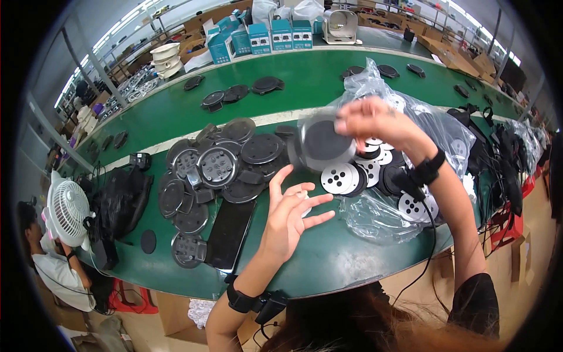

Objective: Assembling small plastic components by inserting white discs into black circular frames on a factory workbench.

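Note:
A round black disc-shaped device with a shiny rim hangs blurred above the bench, and my right hand is closed on its upper right edge. Just below and left of it, my left hand is raised with its fingers spread. A small white bit shows among the left fingers; whether they grip it cannot be made out. Left of my hands lies a heap of similar round devices, some with the underside up. At the right, white discs with holes and black round pads lie piled on a clear plastic bag.
A dark flat rectangular panel lies left of my left forearm. Further left are a lone black pad, a black bag and a white fan near a seated person. Blue boxes line the far edge; black cables lie right.

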A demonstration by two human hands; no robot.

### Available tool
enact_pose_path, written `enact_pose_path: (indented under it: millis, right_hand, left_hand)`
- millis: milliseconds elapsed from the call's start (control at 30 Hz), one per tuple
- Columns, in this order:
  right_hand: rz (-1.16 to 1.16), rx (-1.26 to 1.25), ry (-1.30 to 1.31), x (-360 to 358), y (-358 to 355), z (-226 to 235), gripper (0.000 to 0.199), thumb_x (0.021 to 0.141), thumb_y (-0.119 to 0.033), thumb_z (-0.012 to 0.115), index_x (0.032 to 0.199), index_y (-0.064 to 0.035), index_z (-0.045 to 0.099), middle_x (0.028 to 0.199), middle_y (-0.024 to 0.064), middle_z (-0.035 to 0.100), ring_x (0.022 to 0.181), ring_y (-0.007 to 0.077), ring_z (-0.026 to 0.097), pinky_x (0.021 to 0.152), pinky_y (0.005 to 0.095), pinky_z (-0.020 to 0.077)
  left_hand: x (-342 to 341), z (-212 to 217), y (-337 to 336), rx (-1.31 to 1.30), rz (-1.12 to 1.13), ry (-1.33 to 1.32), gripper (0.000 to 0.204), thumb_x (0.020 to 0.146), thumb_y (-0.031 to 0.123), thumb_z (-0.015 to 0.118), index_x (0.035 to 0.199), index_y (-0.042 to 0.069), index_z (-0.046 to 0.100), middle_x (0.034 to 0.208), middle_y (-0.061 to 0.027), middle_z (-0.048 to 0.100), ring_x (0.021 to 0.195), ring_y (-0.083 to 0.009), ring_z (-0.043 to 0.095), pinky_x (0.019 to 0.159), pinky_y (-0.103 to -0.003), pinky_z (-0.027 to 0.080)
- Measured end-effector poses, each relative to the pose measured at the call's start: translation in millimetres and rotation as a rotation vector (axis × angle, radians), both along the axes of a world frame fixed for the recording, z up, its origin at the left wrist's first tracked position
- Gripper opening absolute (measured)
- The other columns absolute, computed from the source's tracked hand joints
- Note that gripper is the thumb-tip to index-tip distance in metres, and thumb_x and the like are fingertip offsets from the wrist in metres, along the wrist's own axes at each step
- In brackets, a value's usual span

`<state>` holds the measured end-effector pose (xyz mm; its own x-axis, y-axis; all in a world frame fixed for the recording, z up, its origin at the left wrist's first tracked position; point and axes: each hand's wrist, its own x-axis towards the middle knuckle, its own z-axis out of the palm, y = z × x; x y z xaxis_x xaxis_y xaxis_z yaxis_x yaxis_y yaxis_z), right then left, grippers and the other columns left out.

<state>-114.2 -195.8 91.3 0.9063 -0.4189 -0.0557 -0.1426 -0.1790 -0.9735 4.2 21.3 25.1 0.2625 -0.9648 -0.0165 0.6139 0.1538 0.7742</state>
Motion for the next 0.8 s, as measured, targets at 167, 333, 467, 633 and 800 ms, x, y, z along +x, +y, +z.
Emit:
enact_pose_path:
  millis: [167, 333, 467, 633, 800]
  right_hand:
    - [-0.415, -0.174, -0.018, 39.4, -49.4, -13.7, 0.055, 0.083, -0.034, 0.062, 0.114, 0.0089, 0.048, 0.088, 0.0134, 0.061, 0.079, 0.0176, 0.065, 0.068, 0.0250, 0.0533]
    - [-0.141, -1.081, 0.483, 93.7, -88.9, -22.3, 0.059, 0.075, -0.039, 0.063, 0.110, 0.0079, 0.054, 0.108, 0.0275, 0.058, 0.098, 0.0358, 0.059, 0.084, 0.0389, 0.0465]
    - [-0.033, -1.086, 0.537, 163.0, -84.5, -13.3, 0.047, 0.074, -0.032, 0.062, 0.106, 0.0028, 0.059, 0.109, 0.0221, 0.060, 0.102, 0.0335, 0.058, 0.084, 0.0387, 0.0467]
    - [0.104, -1.125, 0.541, 256.5, -102.8, -49.8, 0.039, 0.073, -0.022, 0.058, 0.109, -0.0051, 0.060, 0.112, 0.0188, 0.059, 0.103, 0.0330, 0.057, 0.085, 0.0416, 0.0470]
    - [0.085, -1.157, 0.452, 309.9, -105.0, -87.4, 0.053, 0.077, -0.022, 0.061, 0.127, -0.0119, 0.046, 0.121, 0.0162, 0.053, 0.110, 0.0329, 0.053, 0.091, 0.0436, 0.0443]
  left_hand:
    - [3.3, -4.8, -0.4, 0.103, 0.005, -0.023, 0.051, 0.086, 0.019, 0.045, 0.132, 0.010, 0.025, 0.108, -0.0133, 0.046, 0.104, -0.0357, 0.054, 0.080, -0.048, 0.050]
    - [6.1, -7.7, 0.4, 0.123, -0.109, -0.025, 0.042, 0.087, 0.019, 0.045, 0.126, 0.008, 0.030, 0.108, -0.0133, 0.046, 0.098, -0.0331, 0.057, 0.075, -0.043, 0.052]
    - [7.7, -5.1, 1.8, 0.143, -0.148, -0.002, 0.040, 0.087, 0.018, 0.046, 0.123, 0.007, 0.033, 0.108, -0.0132, 0.047, 0.093, -0.0319, 0.058, 0.070, -0.040, 0.052]
    - [8.6, -6.7, -1.0, 0.195, -0.213, 0.092, 0.036, 0.086, 0.017, 0.048, 0.119, 0.006, 0.035, 0.104, -0.0123, 0.048, 0.088, -0.0275, 0.058, 0.067, -0.036, 0.051]
    - [10.0, -12.0, -2.0, 0.206, -0.256, 0.113, 0.035, 0.087, 0.014, 0.047, 0.119, 0.007, 0.035, 0.104, -0.0115, 0.048, 0.087, -0.0254, 0.058, 0.068, -0.036, 0.050]
